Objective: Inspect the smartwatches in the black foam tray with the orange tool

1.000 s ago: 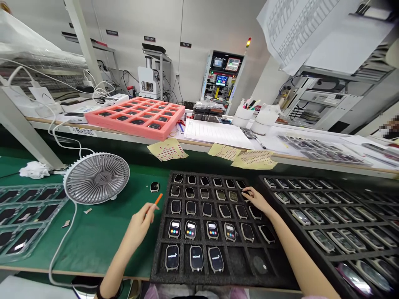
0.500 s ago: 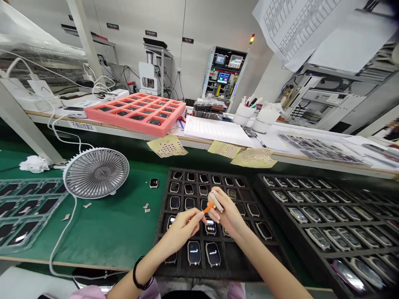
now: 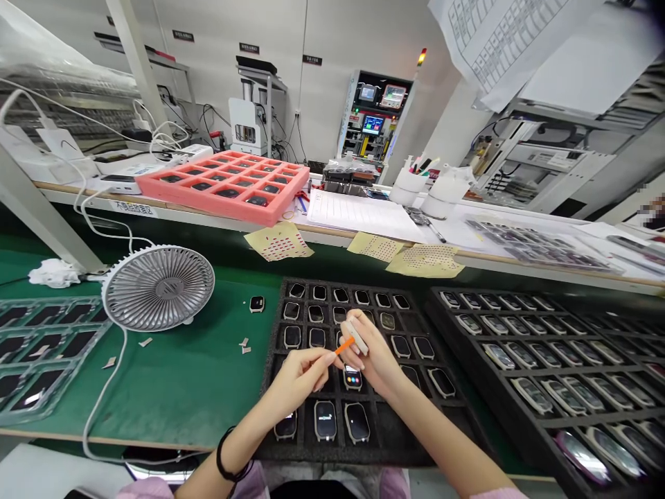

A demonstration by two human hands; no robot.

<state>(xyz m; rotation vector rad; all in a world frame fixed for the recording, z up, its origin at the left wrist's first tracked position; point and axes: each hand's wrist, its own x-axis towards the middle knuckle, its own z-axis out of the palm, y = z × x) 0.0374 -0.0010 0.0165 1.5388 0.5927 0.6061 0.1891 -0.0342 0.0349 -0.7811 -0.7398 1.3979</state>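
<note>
Between thumb and fingers, my left hand [image 3: 306,371] pinches a thin orange stick [image 3: 343,345]. Its far end meets the edge of a pale smartwatch case [image 3: 357,338], held on its side by my right hand [image 3: 371,357]. Whether the stick enters the case or only touches it, I cannot tell. Both hands are above a black foam tray [image 3: 400,443] with smartwatches in its pockets. Below my hands one smartwatch [image 3: 352,378] has a lit screen with coloured icons. Nearer to me another smartwatch [image 3: 325,420] shows white lettering.
A second black tray [image 3: 499,378] of watches stands to the right. On the left are a round fan [image 3: 161,287] with a trailing white cable, a clear plastic tray [image 3: 46,353] and a lone watch [image 3: 256,303]. A pink foam tray [image 3: 223,187] rests on the shelf behind.
The stick and watch case stay together in my hands, which have shifted slightly. One near watch's screen has gone from white lettering to mostly dark. The view has tilted a little.
</note>
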